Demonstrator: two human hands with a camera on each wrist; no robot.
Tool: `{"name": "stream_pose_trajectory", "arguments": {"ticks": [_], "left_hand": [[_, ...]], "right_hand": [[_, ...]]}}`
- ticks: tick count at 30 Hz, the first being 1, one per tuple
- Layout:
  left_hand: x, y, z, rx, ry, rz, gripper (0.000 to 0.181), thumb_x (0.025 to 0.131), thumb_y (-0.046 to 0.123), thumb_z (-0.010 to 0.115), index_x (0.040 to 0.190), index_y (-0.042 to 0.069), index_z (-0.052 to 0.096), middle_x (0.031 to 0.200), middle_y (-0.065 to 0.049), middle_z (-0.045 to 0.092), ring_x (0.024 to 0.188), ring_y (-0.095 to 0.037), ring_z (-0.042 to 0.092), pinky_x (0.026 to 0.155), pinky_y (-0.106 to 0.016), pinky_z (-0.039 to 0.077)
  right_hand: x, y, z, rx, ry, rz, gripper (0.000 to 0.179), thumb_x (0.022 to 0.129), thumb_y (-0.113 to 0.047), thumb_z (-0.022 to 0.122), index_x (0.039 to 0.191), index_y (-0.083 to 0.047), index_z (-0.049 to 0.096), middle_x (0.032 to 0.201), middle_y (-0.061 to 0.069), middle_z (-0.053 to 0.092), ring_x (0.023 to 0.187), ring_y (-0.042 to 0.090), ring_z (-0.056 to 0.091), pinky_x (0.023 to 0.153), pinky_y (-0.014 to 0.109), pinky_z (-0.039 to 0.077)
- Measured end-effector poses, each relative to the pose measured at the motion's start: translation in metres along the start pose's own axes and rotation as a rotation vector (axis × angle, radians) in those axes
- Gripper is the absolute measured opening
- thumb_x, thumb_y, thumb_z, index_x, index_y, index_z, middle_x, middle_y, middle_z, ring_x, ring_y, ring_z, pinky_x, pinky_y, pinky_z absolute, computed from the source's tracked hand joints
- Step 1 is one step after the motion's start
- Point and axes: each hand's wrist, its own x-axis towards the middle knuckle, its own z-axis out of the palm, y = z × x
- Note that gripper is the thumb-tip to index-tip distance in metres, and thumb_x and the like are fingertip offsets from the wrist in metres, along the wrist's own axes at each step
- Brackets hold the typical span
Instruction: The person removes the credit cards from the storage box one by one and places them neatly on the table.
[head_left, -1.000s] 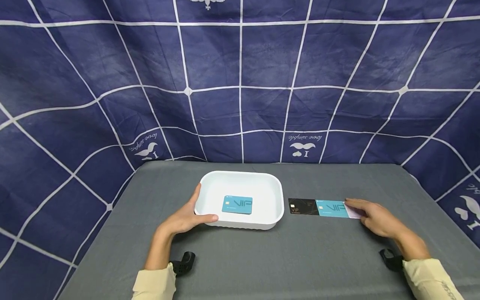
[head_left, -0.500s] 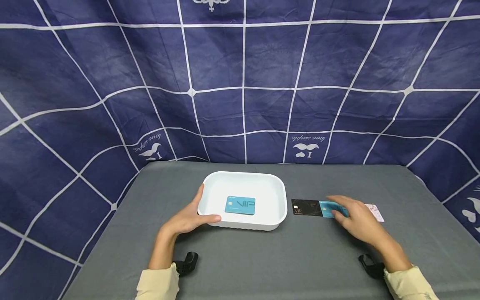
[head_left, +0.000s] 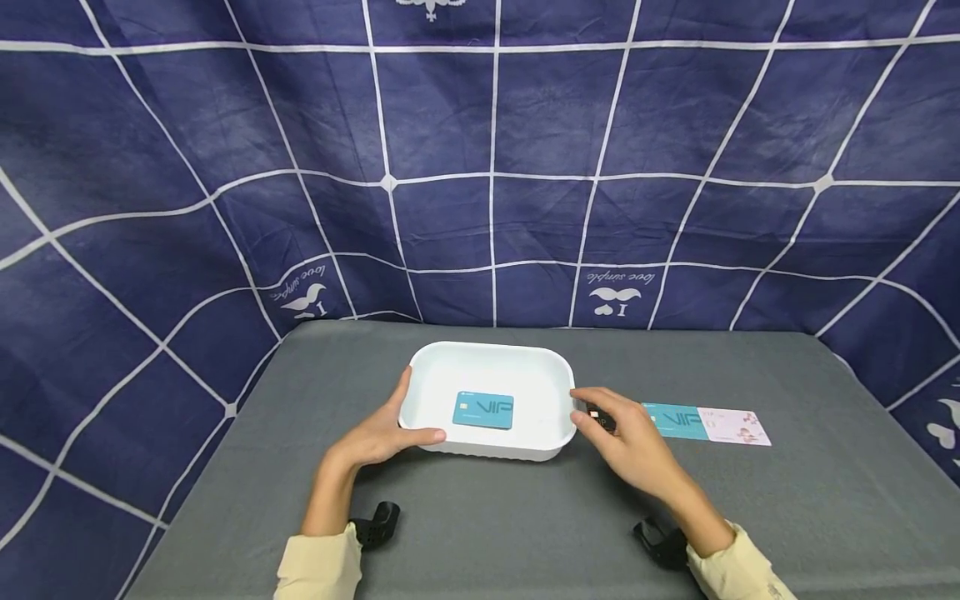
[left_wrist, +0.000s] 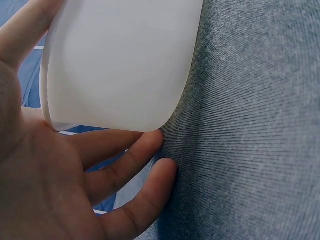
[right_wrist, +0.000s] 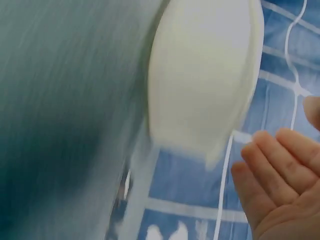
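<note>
A white plastic container (head_left: 491, 451) stands on the grey cloth with a blue VIP card (head_left: 483, 410) lying inside. My left hand (head_left: 371, 435) holds its left end, thumb over the front rim and fingers along the end wall (left_wrist: 120, 70). At the opposite end, my right hand (head_left: 637, 446) has its fingertips right at the rim. The right wrist view shows that hand's palm (right_wrist: 285, 190) bare, with nothing held. Below and behind the right hand, a black card (head_left: 600, 418) is mostly covered. A second blue VIP card (head_left: 677, 421) and a pink card (head_left: 735, 427) continue the row rightward.
Grey cloth (head_left: 480, 533) covers the table. A dark blue curtain with white grid lines (head_left: 540, 221) hangs behind the table and along its sides. Black wrist straps (head_left: 375, 525) sit near both cuffs.
My right hand has moved left from the pink card, across the blue card, to the container's right rim. The pink card is uncovered now, the black one mostly hidden. The left hand keeps its hold.
</note>
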Motion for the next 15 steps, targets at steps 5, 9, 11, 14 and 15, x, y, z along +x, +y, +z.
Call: {"name": "stream_pose_trajectory", "arguments": {"ticks": [5,9,11,14,15], "left_hand": [[0.000,0.000,0.000,-0.008,-0.001,0.007,0.124,0.080,0.038,0.081,0.157,0.011,-0.012,0.164,-0.015,-0.002,0.146,-0.036,0.013,0.114,-0.056,0.015],[0.000,0.000,0.001,-0.021,-0.008,0.001,0.124,0.079,0.038,0.082,0.158,0.012,-0.012,0.164,-0.015,-0.002,0.146,-0.035,0.013,0.114,-0.055,0.015],[0.000,0.000,0.001,-0.036,-0.010,0.010,0.124,0.079,0.037,0.082,0.158,0.012,-0.012,0.164,-0.014,-0.002,0.145,-0.034,0.013,0.114,-0.054,0.015],[0.000,0.000,0.000,-0.048,-0.007,0.019,0.124,0.079,0.037,0.082,0.158,0.012,-0.011,0.164,-0.015,-0.001,0.145,-0.035,0.016,0.114,-0.054,0.016],[0.000,0.000,0.000,-0.052,-0.008,0.021,0.124,0.079,0.036,0.081,0.157,0.012,-0.012,0.164,-0.015,-0.001,0.145,-0.035,0.016,0.113,-0.055,0.017]], "right_hand": [[0.011,-0.020,0.028,0.031,-0.033,-0.016,0.032,0.094,-0.021,0.069,0.122,-0.006,0.067,0.121,0.003,0.067,0.113,0.020,0.061,0.092,0.046,0.048],[0.017,-0.033,0.045,0.034,-0.080,-0.036,0.034,0.095,-0.022,0.068,0.124,-0.006,0.066,0.123,0.003,0.066,0.117,0.020,0.060,0.096,0.046,0.046],[0.021,-0.039,0.051,0.043,-0.108,-0.059,0.033,0.095,-0.021,0.067,0.124,-0.006,0.066,0.124,0.005,0.066,0.118,0.019,0.059,0.097,0.045,0.045],[0.027,-0.048,0.059,0.051,-0.140,-0.106,0.032,0.096,-0.019,0.067,0.125,-0.006,0.066,0.124,0.005,0.066,0.117,0.018,0.059,0.098,0.043,0.045],[0.030,-0.050,0.062,0.051,-0.145,-0.121,0.032,0.096,-0.018,0.067,0.125,-0.005,0.065,0.124,0.005,0.066,0.117,0.018,0.059,0.098,0.042,0.045]]}}
